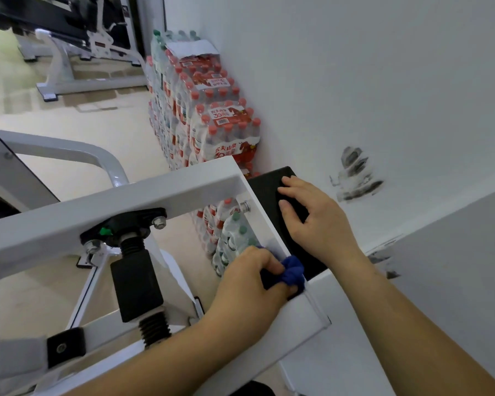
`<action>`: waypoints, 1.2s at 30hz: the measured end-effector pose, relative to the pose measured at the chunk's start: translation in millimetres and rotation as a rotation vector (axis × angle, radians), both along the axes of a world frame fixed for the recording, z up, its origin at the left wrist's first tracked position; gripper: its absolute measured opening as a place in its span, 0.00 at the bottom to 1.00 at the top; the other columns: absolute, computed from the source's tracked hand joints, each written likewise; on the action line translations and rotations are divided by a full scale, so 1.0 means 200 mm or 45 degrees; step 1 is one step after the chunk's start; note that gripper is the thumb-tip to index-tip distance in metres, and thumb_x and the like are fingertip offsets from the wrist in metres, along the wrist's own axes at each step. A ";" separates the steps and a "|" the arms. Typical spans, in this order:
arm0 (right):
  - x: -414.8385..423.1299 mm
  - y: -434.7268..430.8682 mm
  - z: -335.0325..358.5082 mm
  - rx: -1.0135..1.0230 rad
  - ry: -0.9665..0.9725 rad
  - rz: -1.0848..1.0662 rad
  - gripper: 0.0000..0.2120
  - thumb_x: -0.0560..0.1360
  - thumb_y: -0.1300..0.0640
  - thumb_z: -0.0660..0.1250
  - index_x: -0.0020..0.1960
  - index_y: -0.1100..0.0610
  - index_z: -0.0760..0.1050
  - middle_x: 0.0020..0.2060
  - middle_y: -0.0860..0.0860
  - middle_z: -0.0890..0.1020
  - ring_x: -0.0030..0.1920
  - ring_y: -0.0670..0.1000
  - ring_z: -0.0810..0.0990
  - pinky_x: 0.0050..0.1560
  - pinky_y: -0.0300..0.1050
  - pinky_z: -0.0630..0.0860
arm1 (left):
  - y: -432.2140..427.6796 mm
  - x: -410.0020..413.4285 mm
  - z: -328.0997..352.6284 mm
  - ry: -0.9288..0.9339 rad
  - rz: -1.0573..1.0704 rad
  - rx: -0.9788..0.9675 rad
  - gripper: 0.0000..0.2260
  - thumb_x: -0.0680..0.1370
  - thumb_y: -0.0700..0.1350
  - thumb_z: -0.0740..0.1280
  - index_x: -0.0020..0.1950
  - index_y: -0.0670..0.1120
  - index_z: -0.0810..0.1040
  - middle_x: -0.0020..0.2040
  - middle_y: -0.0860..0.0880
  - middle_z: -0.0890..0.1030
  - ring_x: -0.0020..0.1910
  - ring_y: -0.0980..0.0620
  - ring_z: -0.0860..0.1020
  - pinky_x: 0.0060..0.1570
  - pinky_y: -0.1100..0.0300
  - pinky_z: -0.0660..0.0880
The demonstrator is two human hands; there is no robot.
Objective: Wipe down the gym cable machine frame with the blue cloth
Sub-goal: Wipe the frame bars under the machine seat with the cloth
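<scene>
The white cable machine frame [120,205] fills the lower left, seen from above, with a black bolted fitting [126,227] under its top bar. My left hand [249,284] grips the bunched blue cloth [293,274] and presses it against the frame's right-hand bar. My right hand [317,221] lies flat, fingers straight, on a black panel [266,190] just beyond that bar, close to the wall.
Shrink-wrapped packs of red-capped water bottles [209,115] are stacked along the white wall [355,81], which bears dark scuff marks [355,175]. Another white and black gym machine [77,44] stands at the top left on the beige floor [69,124].
</scene>
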State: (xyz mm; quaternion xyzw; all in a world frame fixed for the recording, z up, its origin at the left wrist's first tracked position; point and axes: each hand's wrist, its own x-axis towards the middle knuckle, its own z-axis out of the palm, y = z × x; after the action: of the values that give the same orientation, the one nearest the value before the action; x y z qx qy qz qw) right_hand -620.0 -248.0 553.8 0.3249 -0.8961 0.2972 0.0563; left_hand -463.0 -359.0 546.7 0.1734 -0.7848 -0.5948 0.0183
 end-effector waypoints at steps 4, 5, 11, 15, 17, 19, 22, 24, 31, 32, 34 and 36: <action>0.00 0.00 0.00 0.006 -0.006 0.002 0.15 0.81 0.52 0.67 0.66 0.51 0.81 0.70 0.42 0.78 0.72 0.40 0.71 0.72 0.47 0.72 | -0.01 -0.01 0.01 -0.074 -0.002 0.011 0.09 0.74 0.43 0.76 0.41 0.53 0.77 0.44 0.57 0.80 0.43 0.64 0.78 0.39 0.75 0.72; 0.00 0.00 0.00 0.010 -0.009 -0.002 0.15 0.81 0.52 0.67 0.66 0.50 0.81 0.70 0.42 0.77 0.73 0.40 0.71 0.72 0.47 0.72 | -0.01 -0.02 0.01 -0.088 -0.036 -0.024 0.09 0.74 0.42 0.75 0.39 0.52 0.78 0.42 0.57 0.81 0.41 0.64 0.78 0.38 0.74 0.72; 0.00 0.00 0.01 0.024 -0.011 -0.008 0.15 0.81 0.51 0.66 0.66 0.49 0.80 0.70 0.41 0.77 0.73 0.39 0.70 0.73 0.45 0.71 | -0.01 0.02 0.03 -0.109 -0.200 0.108 0.07 0.77 0.43 0.73 0.43 0.54 0.86 0.36 0.62 0.82 0.36 0.65 0.78 0.39 0.73 0.71; 0.00 0.00 0.00 0.010 -0.016 -0.005 0.15 0.81 0.51 0.66 0.66 0.50 0.81 0.70 0.42 0.77 0.73 0.40 0.70 0.73 0.47 0.71 | 0.00 0.02 0.04 -0.132 -0.104 0.080 0.02 0.76 0.46 0.74 0.47 0.53 0.86 0.40 0.58 0.84 0.38 0.64 0.79 0.39 0.73 0.73; 0.00 0.00 -0.01 0.006 -0.016 0.003 0.15 0.81 0.52 0.66 0.66 0.51 0.81 0.70 0.43 0.77 0.73 0.40 0.70 0.73 0.47 0.71 | 0.03 0.04 0.04 0.005 -0.009 0.009 0.07 0.74 0.46 0.76 0.47 0.57 0.82 0.44 0.59 0.82 0.42 0.61 0.80 0.43 0.67 0.76; 0.00 0.00 -0.01 0.007 -0.024 0.003 0.15 0.81 0.52 0.67 0.66 0.51 0.81 0.70 0.43 0.77 0.73 0.41 0.70 0.73 0.46 0.71 | 0.05 0.05 0.06 0.176 0.058 -0.025 0.14 0.73 0.45 0.76 0.51 0.61 0.78 0.51 0.61 0.77 0.47 0.56 0.80 0.47 0.59 0.79; 0.00 0.01 0.00 0.010 -0.047 0.006 0.15 0.81 0.52 0.67 0.67 0.52 0.80 0.71 0.44 0.77 0.74 0.41 0.70 0.74 0.46 0.69 | 0.05 0.04 0.06 0.146 0.027 -0.089 0.15 0.76 0.47 0.74 0.55 0.64 0.74 0.56 0.64 0.72 0.54 0.57 0.77 0.54 0.58 0.78; 0.01 0.01 0.00 0.015 -0.050 0.004 0.15 0.81 0.52 0.67 0.67 0.51 0.80 0.71 0.44 0.77 0.74 0.41 0.70 0.74 0.45 0.69 | 0.04 0.03 0.06 0.028 -0.008 -0.111 0.08 0.78 0.48 0.70 0.52 0.61 0.75 0.52 0.61 0.76 0.51 0.59 0.77 0.53 0.58 0.77; 0.01 0.01 0.01 -0.008 -0.049 -0.021 0.15 0.81 0.52 0.67 0.66 0.50 0.81 0.70 0.42 0.77 0.73 0.39 0.70 0.74 0.44 0.69 | -0.01 -0.05 0.05 -0.193 -0.042 -0.109 0.15 0.78 0.39 0.65 0.60 0.56 0.72 0.54 0.58 0.79 0.50 0.61 0.77 0.48 0.72 0.73; 0.01 0.00 0.01 -0.010 -0.049 -0.017 0.15 0.81 0.52 0.67 0.66 0.50 0.81 0.70 0.42 0.77 0.73 0.39 0.70 0.74 0.44 0.69 | -0.02 -0.05 0.04 -0.175 -0.066 -0.101 0.18 0.77 0.38 0.64 0.62 0.58 0.70 0.56 0.58 0.80 0.53 0.60 0.77 0.54 0.66 0.76; 0.01 0.01 0.01 -0.016 -0.049 -0.011 0.14 0.81 0.52 0.67 0.65 0.50 0.81 0.70 0.42 0.77 0.73 0.39 0.70 0.73 0.45 0.70 | -0.01 -0.02 0.05 -0.165 -0.116 -0.067 0.19 0.77 0.39 0.63 0.62 0.59 0.70 0.57 0.57 0.81 0.54 0.58 0.79 0.58 0.57 0.78; 0.00 0.01 0.01 -0.019 -0.048 -0.007 0.14 0.81 0.52 0.67 0.65 0.50 0.81 0.70 0.42 0.77 0.73 0.39 0.70 0.73 0.46 0.71 | 0.00 -0.01 0.04 -0.143 -0.145 0.013 0.18 0.76 0.43 0.62 0.65 0.57 0.69 0.56 0.55 0.82 0.52 0.56 0.81 0.57 0.53 0.79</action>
State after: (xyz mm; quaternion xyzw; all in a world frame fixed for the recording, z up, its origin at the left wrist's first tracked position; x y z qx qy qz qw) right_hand -619.6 -246.3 555.3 0.3164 -0.8956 0.3099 0.0427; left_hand -464.4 -358.9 555.6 0.1617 -0.7902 -0.5880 -0.0606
